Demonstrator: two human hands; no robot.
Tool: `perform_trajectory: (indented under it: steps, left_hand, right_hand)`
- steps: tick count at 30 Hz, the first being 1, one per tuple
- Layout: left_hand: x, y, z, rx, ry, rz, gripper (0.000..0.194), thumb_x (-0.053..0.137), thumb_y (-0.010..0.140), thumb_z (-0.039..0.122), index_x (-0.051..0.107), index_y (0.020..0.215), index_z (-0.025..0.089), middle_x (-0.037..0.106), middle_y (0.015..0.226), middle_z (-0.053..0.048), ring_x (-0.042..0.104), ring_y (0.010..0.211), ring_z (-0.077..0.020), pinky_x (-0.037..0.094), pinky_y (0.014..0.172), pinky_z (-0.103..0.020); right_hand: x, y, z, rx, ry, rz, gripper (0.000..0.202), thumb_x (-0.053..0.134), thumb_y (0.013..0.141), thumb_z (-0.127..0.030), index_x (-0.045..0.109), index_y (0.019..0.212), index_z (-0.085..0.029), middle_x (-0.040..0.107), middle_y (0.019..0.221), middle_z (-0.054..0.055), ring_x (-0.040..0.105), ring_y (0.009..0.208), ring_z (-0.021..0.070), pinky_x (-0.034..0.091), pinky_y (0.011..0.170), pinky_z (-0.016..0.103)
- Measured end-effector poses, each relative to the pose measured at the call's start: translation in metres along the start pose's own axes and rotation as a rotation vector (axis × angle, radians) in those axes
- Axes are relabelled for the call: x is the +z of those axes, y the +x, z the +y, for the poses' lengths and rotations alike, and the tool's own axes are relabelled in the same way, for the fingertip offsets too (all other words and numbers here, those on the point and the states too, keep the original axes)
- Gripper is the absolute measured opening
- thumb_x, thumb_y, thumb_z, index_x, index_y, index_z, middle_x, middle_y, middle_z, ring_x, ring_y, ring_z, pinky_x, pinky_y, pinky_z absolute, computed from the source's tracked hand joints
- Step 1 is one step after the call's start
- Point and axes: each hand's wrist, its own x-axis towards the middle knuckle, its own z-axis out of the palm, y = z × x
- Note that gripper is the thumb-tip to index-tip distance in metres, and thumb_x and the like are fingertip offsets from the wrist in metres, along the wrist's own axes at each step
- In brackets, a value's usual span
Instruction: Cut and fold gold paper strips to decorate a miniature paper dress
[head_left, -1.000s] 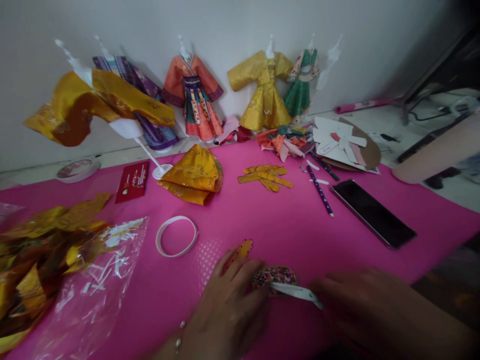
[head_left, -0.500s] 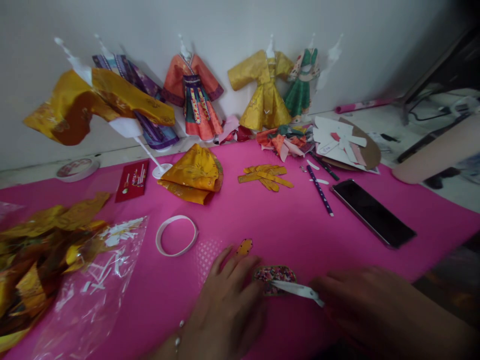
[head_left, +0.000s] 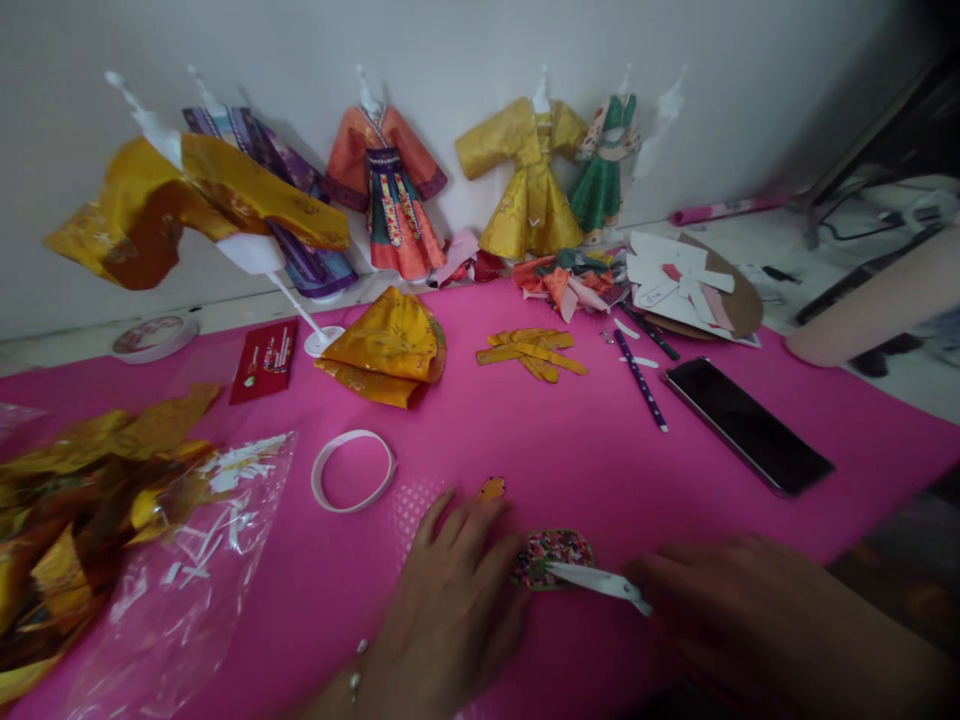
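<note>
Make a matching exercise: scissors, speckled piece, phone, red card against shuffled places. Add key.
1. Scissors
2. Speckled piece
3. Phone
4. Red card

A. Just right of the dotted pen
B. Left of the white stand base
C. In the right hand
D. At the scissors' tip

Pairs: 1-C, 2-D, 3-A, 4-B

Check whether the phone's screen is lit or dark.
Dark: the phone lies face up on the pink surface, its screen plain black with nothing lit.
</note>
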Motion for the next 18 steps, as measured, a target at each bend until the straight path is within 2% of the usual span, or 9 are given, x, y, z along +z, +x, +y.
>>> perform_trajectory:
  steps: [4,11,18]
  left_hand:
    - [-0.0013,0.0020,0.0005,-0.004,0.005,-0.010,0.026,0.057,0.089,0.018,0.065,0.114,0.018,0.067,0.124,-0.016,0.064,0.113,-0.0326,0.049,0.098,-0.065]
    - [-0.0005,0.0016,-0.0005,-0.007,0.024,-0.014,0.028,0.057,0.089,0.019,0.064,0.115,0.016,0.067,0.124,-0.018,0.063,0.115,-0.0341,0.048,0.097,-0.066]
    - [0.0019,0.0006,-0.0017,-0.019,0.034,-0.034,0.028,0.059,0.087,0.020,0.065,0.114,0.017,0.066,0.127,-0.017,0.063,0.115,-0.0329,0.048,0.099,-0.065]
  right_hand:
    - [0.0002,-0.0005,0.0009,0.036,0.005,-0.024,0.030,0.055,0.078,-0.008,0.058,0.097,-0.030,0.070,0.076,-0.005,0.066,0.058,0.0200,0.019,0.050,0.035]
    - [-0.0057,0.0061,-0.0018,-0.051,-0.014,-0.049,0.035,0.051,0.073,-0.004,0.058,0.096,-0.028,0.070,0.074,-0.004,0.066,0.055,0.0204,0.017,0.046,0.036]
    - [0.0023,0.0046,-0.0031,-0.039,-0.080,0.065,0.037,0.050,0.072,-0.005,0.055,0.099,-0.030,0.068,0.071,-0.006,0.064,0.053,0.0192,0.018,0.047,0.036]
